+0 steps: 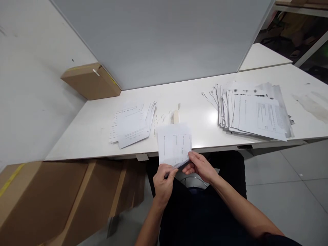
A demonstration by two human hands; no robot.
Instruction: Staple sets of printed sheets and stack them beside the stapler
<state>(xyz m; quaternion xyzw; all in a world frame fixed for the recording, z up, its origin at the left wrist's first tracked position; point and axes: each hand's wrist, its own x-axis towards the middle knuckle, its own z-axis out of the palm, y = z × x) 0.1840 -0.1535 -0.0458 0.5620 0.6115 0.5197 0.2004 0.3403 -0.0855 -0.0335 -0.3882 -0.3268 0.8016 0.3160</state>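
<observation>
Both my hands hold a small stack of printed white sheets (174,143) upright over the near edge of the white table (200,99). My left hand (164,179) pinches the sheets' lower left corner, fingers closed. At the lower right corner my right hand (201,165) grips the same sheets with thumb and fingers. A small pile of papers (132,124) lies on the table to the left. A larger fanned pile of printed papers (253,111) lies to the right.
A grey partition panel (164,37) stands at the table's back edge. A cardboard box (91,80) sits at the back left corner. Larger cardboard boxes (58,198) stand on the floor under the table's left. A small wooden object (176,117) and paper scraps lie mid-table.
</observation>
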